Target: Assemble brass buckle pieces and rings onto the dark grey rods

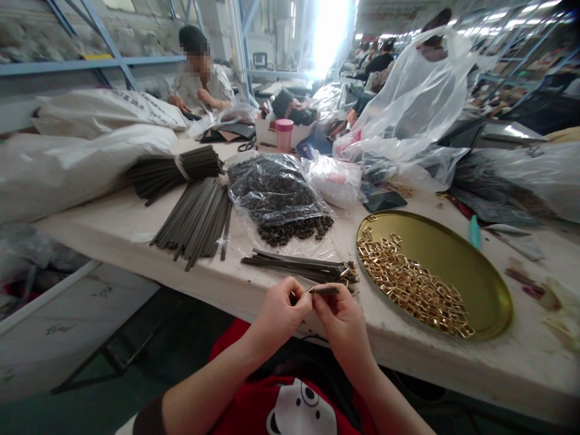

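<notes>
In front of my body, at the table's front edge, both hands meet fingertip to fingertip. My right hand (342, 311) is closed on a dark strap (326, 291), a flat strip that shows above its fingers. My left hand (283, 308) pinches at the strap's other end; a small shiny glint shows between the fingertips, but its kind is hidden. Just behind the hands lies a bunch of dark straps (290, 266) with gold buckles at their right ends. To the right, a round gold tray (480, 278) holds a heap of small rectangular gold buckles (417, 287).
A clear plastic bag (276, 187) spills small black loops (294, 231). Left of it lie loose dark strips (197, 220) and a tied bundle (199, 163). White sacks (81, 151), a pink-lidded jar (284, 136) and a teal tool (475, 232) surround these. Another person (199, 78) sits across the table.
</notes>
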Demonstrator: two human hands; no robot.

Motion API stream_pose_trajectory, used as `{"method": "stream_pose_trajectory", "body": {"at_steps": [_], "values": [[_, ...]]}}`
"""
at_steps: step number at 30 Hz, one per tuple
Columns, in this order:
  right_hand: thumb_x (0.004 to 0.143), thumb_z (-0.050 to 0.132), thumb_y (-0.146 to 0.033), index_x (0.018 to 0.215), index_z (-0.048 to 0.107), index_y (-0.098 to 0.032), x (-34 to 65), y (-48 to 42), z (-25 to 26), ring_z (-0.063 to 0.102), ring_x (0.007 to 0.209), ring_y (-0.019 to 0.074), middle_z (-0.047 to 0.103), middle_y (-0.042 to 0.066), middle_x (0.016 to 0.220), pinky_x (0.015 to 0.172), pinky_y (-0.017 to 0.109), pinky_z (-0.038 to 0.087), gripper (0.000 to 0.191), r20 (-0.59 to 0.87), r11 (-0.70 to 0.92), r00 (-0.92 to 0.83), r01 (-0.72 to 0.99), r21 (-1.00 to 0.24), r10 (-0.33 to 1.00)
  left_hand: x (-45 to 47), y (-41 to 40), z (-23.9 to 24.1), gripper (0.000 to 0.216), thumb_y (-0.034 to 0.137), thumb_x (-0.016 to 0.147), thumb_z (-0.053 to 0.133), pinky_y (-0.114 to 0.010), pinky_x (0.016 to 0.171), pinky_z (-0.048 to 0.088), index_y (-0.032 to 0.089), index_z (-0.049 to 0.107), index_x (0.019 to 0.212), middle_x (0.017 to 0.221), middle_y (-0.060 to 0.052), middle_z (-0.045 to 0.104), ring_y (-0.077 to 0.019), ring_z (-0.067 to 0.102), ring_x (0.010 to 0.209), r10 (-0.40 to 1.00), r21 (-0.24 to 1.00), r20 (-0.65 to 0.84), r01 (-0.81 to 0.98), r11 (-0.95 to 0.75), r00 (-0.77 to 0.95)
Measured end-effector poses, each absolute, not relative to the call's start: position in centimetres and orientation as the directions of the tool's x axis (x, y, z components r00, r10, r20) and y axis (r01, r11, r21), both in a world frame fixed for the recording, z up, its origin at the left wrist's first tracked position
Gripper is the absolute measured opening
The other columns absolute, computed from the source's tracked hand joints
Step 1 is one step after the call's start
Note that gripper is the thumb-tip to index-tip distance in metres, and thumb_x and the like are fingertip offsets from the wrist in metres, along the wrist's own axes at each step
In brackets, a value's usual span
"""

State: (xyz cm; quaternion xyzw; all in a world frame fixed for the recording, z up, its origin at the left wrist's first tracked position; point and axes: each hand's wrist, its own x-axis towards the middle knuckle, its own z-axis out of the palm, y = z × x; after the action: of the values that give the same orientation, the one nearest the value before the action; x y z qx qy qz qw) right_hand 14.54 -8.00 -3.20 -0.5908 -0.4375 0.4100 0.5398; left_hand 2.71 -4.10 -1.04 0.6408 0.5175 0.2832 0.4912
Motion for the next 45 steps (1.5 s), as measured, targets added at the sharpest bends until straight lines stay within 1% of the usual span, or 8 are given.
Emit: {"method": "stream_pose_trajectory", "body": {"at_steps": [3,8,13,16,19,26,30,45], "values": [[0.074,0.058,-0.031,0.08,0.056,-0.019,15.0,-7.7,-3.0,0.057,0.068,0.0167,0.061,0.002,0.074,0.062,0.028,0.045,0.013,0.064,0.012,0.313,0.165,-0.986,0.948,2.5,-4.6,-0.3,0.006,0.02,0.072,0.048,-0.023,0.058,0.038,0.017,0.048,0.067,0.066,0.002,0.05,-0.0117,0.046,0.062,0.917,0.927,-0.108,0.372,-0.047,0.383],[0.074,0.057,-0.029,0.071,0.052,-0.019,15.6,-7.0,-2.7,0.054,0.058,0.0139,0.057,-0.002,0.061,0.056,0.026,0.044,0.012,-0.015,-0.031,0.224,0.067,-0.997,0.975,2.1,-4.6,0.0,0.012,0.012,0.071,0.047,-0.024,0.068,0.041,0.017,0.049,0.082,0.078,0.001,0.054,-0.0124,0.051,0.073,0.878,0.972,-0.098,0.234,-0.016,0.469],[0.074,0.056,-0.023,0.072,0.052,-0.02,15.0,-7.4,-2.5,0.052,0.058,0.0134,0.056,-0.002,0.063,0.055,0.025,0.043,0.006,0.127,0.056,0.267,0.258,-0.964,0.955,1.7,-3.7,-0.7,0.017,0.028,0.073,0.056,-0.02,0.051,0.039,0.016,0.046,0.08,0.07,0.003,0.051,-0.0091,0.049,0.059,0.837,0.965,-0.262,0.136,0.224,0.48],[0.077,0.053,-0.022,0.073,0.054,-0.02,15.2,-7.8,-2.0,0.051,0.061,0.0139,0.056,0.0,0.065,0.058,0.026,0.042,0.005,0.247,0.166,0.17,0.384,-0.908,0.954,1.4,-3.2,-0.5,0.02,0.033,0.073,0.057,-0.018,0.047,0.034,0.015,0.048,0.072,0.063,0.005,0.051,-0.0063,0.044,0.051,0.81,0.945,-0.327,0.173,0.277,0.487],[0.082,0.047,-0.026,0.076,0.055,-0.019,15.7,-7.9,-1.3,0.05,0.067,0.0153,0.055,0.002,0.071,0.061,0.028,0.041,0.012,0.305,0.267,0.054,0.353,-0.896,0.951,1.0,-3.0,-0.1,0.024,0.037,0.073,0.057,-0.018,0.044,0.029,0.015,0.048,0.07,0.059,0.005,0.053,-0.0047,0.039,0.045,0.77,0.923,-0.381,0.167,0.347,0.512],[0.083,0.047,-0.038,0.087,0.056,-0.021,16.7,-7.6,-0.8,0.052,0.062,0.0127,0.054,-0.001,0.067,0.057,0.024,0.043,0.02,0.052,0.053,-0.036,0.037,-0.998,0.998,0.4,-3.1,0.4,0.025,0.036,0.07,0.063,-0.017,0.044,0.024,0.015,0.049,0.07,0.059,0.004,0.055,-0.0042,0.038,0.046,0.667,0.868,-0.429,0.075,0.49,0.61],[0.081,0.051,-0.038,0.084,0.061,-0.02,17.3,-7.2,0.0,0.053,0.066,0.0133,0.057,0.001,0.07,0.061,0.025,0.044,0.021,0.058,0.07,-0.163,0.066,-0.995,0.985,0.5,-3.0,0.3,0.026,0.035,0.067,0.065,-0.017,0.043,0.023,0.015,0.049,0.069,0.057,0.004,0.054,-0.0044,0.038,0.044,0.667,0.852,-0.443,0.049,0.522,0.599],[0.074,0.06,-0.035,0.072,0.055,-0.018,18.0,-7.3,1.1,0.053,0.065,0.0119,0.059,-0.001,0.067,0.06,0.024,0.044,0.018,-0.161,-0.192,-0.319,-0.068,-0.979,0.934,1.7,-4.3,1.5,0.019,0.031,0.066,0.062,-0.018,0.047,0.025,0.016,0.05,0.067,0.058,0.006,0.051,-0.0063,0.037,0.049,0.714,0.883,-0.461,0.198,0.425,0.526]]}}
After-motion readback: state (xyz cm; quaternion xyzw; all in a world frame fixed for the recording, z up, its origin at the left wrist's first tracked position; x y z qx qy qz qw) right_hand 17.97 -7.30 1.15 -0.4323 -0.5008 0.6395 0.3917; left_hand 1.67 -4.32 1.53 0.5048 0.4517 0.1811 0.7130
